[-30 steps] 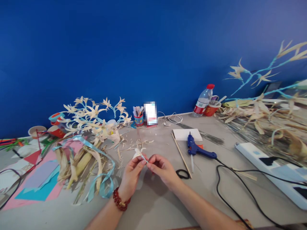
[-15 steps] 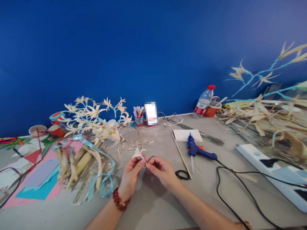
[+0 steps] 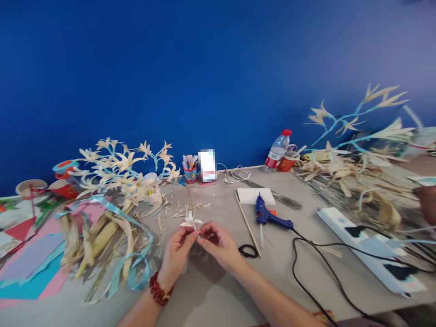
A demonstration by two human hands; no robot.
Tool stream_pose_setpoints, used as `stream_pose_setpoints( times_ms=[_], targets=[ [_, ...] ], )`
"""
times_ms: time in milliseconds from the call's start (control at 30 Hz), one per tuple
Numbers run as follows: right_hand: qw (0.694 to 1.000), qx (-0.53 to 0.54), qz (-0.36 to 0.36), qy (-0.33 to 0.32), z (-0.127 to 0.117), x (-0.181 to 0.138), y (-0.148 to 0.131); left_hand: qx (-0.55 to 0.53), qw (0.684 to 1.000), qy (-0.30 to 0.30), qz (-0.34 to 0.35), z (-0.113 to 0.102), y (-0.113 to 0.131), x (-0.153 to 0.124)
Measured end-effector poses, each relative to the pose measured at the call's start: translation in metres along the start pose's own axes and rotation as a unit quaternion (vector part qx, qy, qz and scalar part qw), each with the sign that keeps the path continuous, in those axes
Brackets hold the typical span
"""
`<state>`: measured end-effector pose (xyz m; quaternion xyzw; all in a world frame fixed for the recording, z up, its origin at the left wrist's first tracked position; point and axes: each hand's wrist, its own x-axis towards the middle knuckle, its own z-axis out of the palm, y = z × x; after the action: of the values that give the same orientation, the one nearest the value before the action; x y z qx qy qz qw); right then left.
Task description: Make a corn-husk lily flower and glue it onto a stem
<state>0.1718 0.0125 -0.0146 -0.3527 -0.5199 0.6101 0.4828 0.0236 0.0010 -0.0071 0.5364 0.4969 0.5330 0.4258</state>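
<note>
A small pale flower [image 3: 190, 220], its petals spread and its short stem light blue, is pinched between both hands above the table. My left hand [image 3: 179, 250], with a red bead bracelet at the wrist, grips the stem just below the petals. Thumb and finger of my right hand [image 3: 221, 245] close on the lower stem, close beside the left fingertips. The stem's end is mostly hidden by the fingers. Beyond the hands, thin pale scraps [image 3: 195, 206] lie on the table.
A blue glue gun [image 3: 272, 215], a wooden stick [image 3: 248, 225] and a black coil [image 3: 248, 250] lie to the right. Farther right is a white power strip [image 3: 368, 250] with black cables. Dried husks [image 3: 105, 236], light blue ribbon [image 3: 145, 268] and a flower bunch [image 3: 126, 161] lie left.
The view has turned a little to the right, so the table things appear shifted left. The flower now stands more upright, its petals spread toward me; both hands keep their pinch.
</note>
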Motion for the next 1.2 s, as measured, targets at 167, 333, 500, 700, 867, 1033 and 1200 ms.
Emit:
stream_pose_setpoints(
  times_ms=[167,333,500,700,867,1033,1200],
  targets=[
    [0.998,0.046,-0.025,0.030,0.001,0.001,-0.001,0.144,0.983,-0.037,0.105,0.001,-0.001,-0.002],
    [0.998,0.028,-0.028,0.043,-0.001,0.002,0.002,0.152,0.981,-0.062,0.099,0.003,-0.004,-0.003],
    [0.998,0.017,-0.022,0.056,-0.002,0.002,0.000,0.117,0.987,-0.087,0.071,0.008,-0.003,-0.003],
    [0.993,-0.087,-0.016,0.075,-0.016,0.008,0.002,0.113,0.989,-0.069,0.061,0.012,-0.005,-0.004],
    [0.942,-0.319,-0.039,0.092,-0.042,0.026,-0.011,0.154,0.985,-0.071,0.036,0.011,-0.012,-0.004],
    [0.793,-0.597,-0.003,0.122,-0.059,0.055,-0.028,0.196,0.976,-0.086,0.035,0.012,-0.016,-0.003],
    [0.764,-0.635,0.005,0.118,-0.068,0.071,-0.025,0.182,0.979,-0.080,0.039,0.009,-0.016,-0.004]
  ],
)
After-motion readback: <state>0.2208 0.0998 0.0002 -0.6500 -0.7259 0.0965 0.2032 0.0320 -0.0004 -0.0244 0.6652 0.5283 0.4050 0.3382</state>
